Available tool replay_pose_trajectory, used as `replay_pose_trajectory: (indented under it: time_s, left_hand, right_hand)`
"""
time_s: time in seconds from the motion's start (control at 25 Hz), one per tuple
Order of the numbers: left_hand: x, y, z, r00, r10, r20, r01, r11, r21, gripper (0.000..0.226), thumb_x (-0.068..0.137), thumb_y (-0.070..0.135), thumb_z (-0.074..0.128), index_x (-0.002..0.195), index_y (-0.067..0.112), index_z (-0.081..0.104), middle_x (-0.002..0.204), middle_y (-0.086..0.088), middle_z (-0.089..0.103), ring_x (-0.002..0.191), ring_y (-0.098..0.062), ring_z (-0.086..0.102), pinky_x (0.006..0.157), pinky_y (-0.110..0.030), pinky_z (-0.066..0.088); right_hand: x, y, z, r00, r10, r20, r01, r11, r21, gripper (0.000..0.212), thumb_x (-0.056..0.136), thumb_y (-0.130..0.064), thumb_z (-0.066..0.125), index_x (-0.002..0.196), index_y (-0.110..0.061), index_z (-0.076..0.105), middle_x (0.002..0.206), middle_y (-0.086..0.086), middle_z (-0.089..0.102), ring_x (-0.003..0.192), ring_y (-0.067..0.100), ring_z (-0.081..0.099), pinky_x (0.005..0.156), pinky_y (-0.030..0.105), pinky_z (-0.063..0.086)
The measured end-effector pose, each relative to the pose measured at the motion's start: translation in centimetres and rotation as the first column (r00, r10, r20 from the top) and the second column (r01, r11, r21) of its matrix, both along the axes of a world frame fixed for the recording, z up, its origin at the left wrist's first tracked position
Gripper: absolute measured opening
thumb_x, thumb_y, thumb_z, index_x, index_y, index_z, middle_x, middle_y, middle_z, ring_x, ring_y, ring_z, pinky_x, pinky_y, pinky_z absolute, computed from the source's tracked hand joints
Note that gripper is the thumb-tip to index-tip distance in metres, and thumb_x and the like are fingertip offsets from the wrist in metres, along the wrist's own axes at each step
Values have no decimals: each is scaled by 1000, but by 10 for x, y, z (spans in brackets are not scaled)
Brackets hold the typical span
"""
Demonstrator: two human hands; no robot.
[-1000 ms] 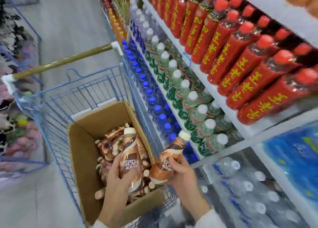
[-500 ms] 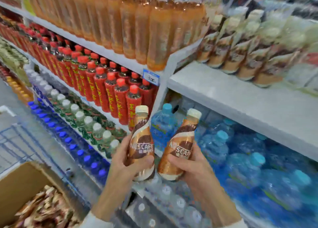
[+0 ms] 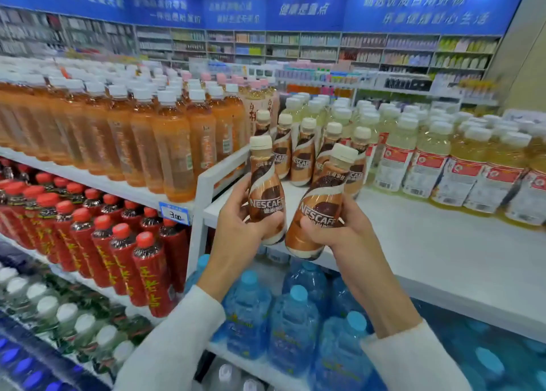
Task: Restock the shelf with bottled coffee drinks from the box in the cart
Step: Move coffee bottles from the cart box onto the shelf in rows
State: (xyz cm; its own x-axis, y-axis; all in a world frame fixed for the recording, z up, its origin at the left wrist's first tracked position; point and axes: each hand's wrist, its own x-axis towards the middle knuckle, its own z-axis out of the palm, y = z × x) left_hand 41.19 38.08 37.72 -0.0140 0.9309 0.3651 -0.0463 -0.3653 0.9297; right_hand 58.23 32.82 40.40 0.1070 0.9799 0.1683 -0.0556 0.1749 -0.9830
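Observation:
My left hand (image 3: 236, 228) grips a brown Nescafe coffee bottle (image 3: 263, 183) with a cream cap, held upright. My right hand (image 3: 339, 228) grips a second coffee bottle (image 3: 320, 201), tilted slightly right. Both bottles hover at the front edge of the white top shelf (image 3: 428, 248). Behind them a short row of the same coffee bottles (image 3: 304, 151) stands on that shelf. The cart and its box are out of view.
Orange tea bottles (image 3: 165, 142) fill the shelf to the left, pale yellow drinks (image 3: 443, 160) the right. Red bottles (image 3: 118, 243) and blue water bottles (image 3: 295, 316) sit on lower shelves. A white upright divider (image 3: 204, 195) stands left of my hands.
Both hands have lifted the two coffee bottles from the box in the cart up to the top shelf level. The view swung from the cart up to the shelves.

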Motion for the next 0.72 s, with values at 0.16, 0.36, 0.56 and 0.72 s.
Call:
replay_pose_trajectory:
  time_s: [0.16, 0.36, 0.56, 0.72]
  left_hand:
    - [6, 40, 11, 987, -27, -157, 31, 999, 25, 81, 78, 2, 82, 146, 27, 46, 126, 15, 64, 108, 10, 62, 90, -11, 52]
    - [-1, 64, -4, 970, -58, -234, 62, 998, 8, 75, 78, 1, 81, 129, 44, 46, 117, 29, 61, 104, 18, 59, 91, -10, 50]
    - [-11, 72, -17, 953, -151, -264, 145, 989, -43, 74, 82, 10, 80, 142, 36, 45, 133, 19, 60, 121, 2, 58, 109, -33, 46]
    - [-8, 61, -18, 926, 3, -378, -3, 1000, 1, 81, 76, 33, 87, 143, 32, 40, 133, 12, 44, 120, -1, 49, 101, -20, 43]
  right_hand:
    - [-3, 38, 1, 992, -92, 92, 91, 996, 12, 55, 78, 1, 79, 123, -24, 60, 102, -13, 75, 90, -3, 70, 81, 23, 55]
    - [-12, 62, -16, 980, -140, 144, 140, 990, 11, 62, 77, 6, 78, 127, -26, 59, 114, -9, 74, 105, 5, 69, 102, 39, 52]
    - [-17, 71, -24, 958, -197, 208, 197, 980, 20, 63, 77, 0, 80, 128, -28, 56, 121, -10, 69, 112, 6, 64, 105, 39, 50]
    - [-25, 63, -39, 839, -388, 381, 409, 912, 28, 68, 72, -24, 88, 131, -32, 53, 128, -9, 61, 115, 10, 60, 101, 37, 51]
